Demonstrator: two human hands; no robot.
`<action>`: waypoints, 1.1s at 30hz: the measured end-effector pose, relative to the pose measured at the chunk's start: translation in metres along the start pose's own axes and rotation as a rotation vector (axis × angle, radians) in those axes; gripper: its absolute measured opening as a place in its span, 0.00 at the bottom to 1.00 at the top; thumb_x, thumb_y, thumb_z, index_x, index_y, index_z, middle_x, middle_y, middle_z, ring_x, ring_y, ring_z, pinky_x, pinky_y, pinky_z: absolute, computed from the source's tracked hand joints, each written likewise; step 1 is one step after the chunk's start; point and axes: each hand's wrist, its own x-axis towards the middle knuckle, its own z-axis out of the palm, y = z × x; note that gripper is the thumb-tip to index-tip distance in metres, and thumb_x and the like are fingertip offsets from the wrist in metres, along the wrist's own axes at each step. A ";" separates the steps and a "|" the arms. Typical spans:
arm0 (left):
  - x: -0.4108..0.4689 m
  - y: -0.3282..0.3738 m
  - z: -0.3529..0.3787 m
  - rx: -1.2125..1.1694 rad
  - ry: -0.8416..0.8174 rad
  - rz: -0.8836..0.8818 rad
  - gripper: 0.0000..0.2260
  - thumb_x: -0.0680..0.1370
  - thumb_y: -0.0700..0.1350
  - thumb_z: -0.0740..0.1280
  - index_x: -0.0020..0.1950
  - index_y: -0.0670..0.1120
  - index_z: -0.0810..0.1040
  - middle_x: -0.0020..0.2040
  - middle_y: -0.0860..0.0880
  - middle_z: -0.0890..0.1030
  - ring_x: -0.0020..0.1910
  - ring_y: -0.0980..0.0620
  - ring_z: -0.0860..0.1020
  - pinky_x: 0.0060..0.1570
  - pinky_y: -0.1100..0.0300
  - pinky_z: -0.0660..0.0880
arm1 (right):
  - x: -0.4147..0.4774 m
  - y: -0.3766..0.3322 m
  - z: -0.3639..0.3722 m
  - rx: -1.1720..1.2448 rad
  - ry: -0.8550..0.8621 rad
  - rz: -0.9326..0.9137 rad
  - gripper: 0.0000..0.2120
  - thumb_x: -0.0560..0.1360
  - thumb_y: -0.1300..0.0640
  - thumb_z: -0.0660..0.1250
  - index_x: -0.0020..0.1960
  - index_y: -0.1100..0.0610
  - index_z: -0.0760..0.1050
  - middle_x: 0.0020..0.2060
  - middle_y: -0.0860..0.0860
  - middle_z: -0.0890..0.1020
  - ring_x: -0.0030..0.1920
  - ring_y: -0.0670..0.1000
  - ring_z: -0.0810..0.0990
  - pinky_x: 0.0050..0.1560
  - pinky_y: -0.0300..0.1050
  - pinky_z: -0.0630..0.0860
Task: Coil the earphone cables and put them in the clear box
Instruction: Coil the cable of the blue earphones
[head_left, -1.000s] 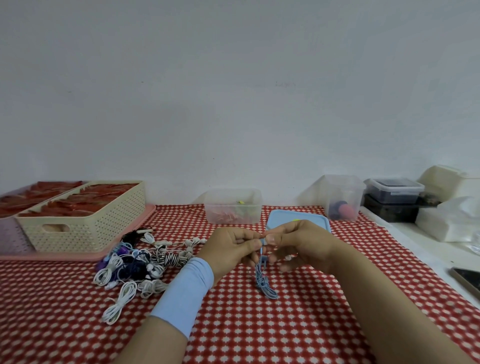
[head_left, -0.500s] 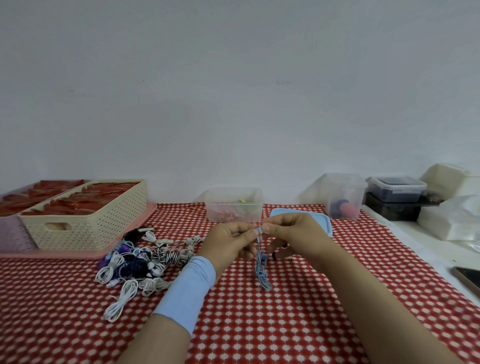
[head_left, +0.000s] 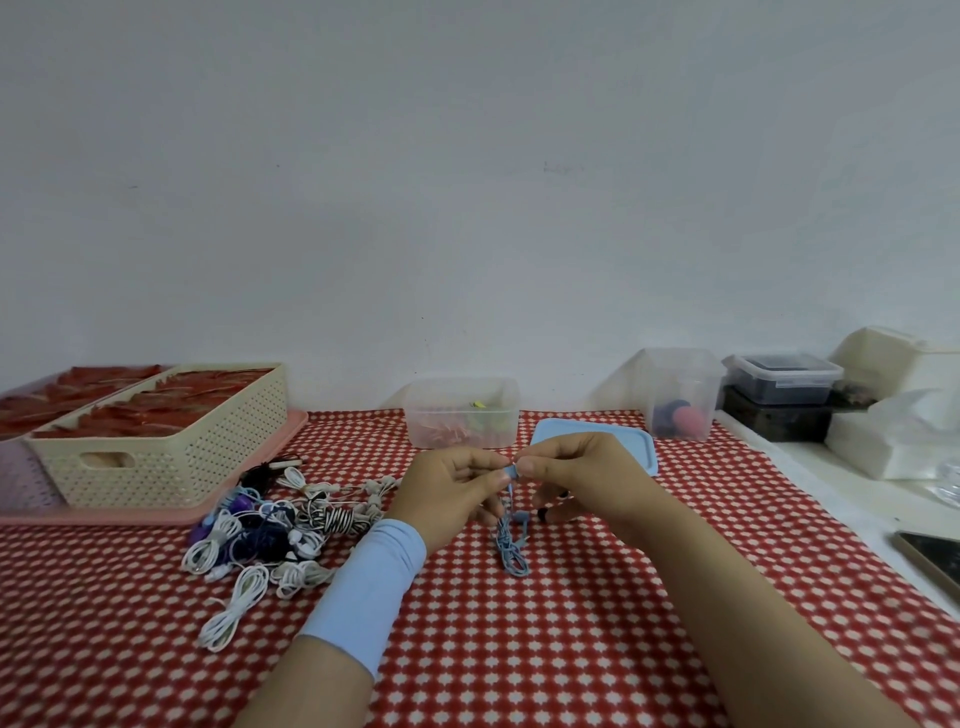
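A blue earphone cable (head_left: 511, 545) hangs in a loose twisted bundle between my hands, its lower end touching the red checked tablecloth (head_left: 571, 623). My left hand (head_left: 452, 493) and my right hand (head_left: 576, 478) both pinch the cable's top end, fingertips almost meeting. The clear box (head_left: 462, 413) stands behind my hands near the wall, with a few coloured cables inside. Its blue lid (head_left: 623, 441) lies flat to the right of it, partly hidden by my right hand. A pile of earphone cables (head_left: 270, 525), white, striped and dark, lies to the left.
A cream perforated basket (head_left: 156, 452) on a pink tray (head_left: 104, 514) sits at the far left. A taller clear tub (head_left: 680, 395), a dark lidded container (head_left: 779, 379) and white boxes (head_left: 893, 436) line the right side. A phone (head_left: 935, 558) lies at the right edge.
Both hands have risen slightly and drawn their fingertips closer on the blue cable's top end. The hanging bundle has shifted a little with them.
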 end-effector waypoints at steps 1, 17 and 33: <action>0.000 0.000 0.000 -0.007 -0.011 -0.001 0.06 0.77 0.35 0.69 0.50 0.44 0.83 0.34 0.48 0.84 0.31 0.53 0.82 0.34 0.63 0.79 | 0.000 0.000 0.000 0.021 -0.021 0.022 0.07 0.73 0.57 0.75 0.49 0.59 0.86 0.41 0.54 0.87 0.34 0.48 0.82 0.34 0.42 0.80; -0.001 -0.004 0.002 -0.195 -0.060 -0.052 0.06 0.78 0.37 0.68 0.52 0.43 0.84 0.39 0.42 0.84 0.34 0.50 0.81 0.35 0.60 0.79 | -0.002 0.001 -0.007 0.052 -0.132 0.047 0.11 0.75 0.55 0.71 0.53 0.61 0.85 0.33 0.49 0.83 0.29 0.46 0.73 0.27 0.37 0.67; -0.002 -0.004 0.001 -0.271 -0.130 -0.065 0.06 0.78 0.35 0.66 0.51 0.39 0.83 0.35 0.44 0.81 0.31 0.54 0.78 0.34 0.64 0.77 | -0.002 0.001 -0.005 0.082 -0.156 0.054 0.09 0.73 0.55 0.73 0.49 0.58 0.86 0.40 0.53 0.86 0.32 0.49 0.78 0.32 0.41 0.68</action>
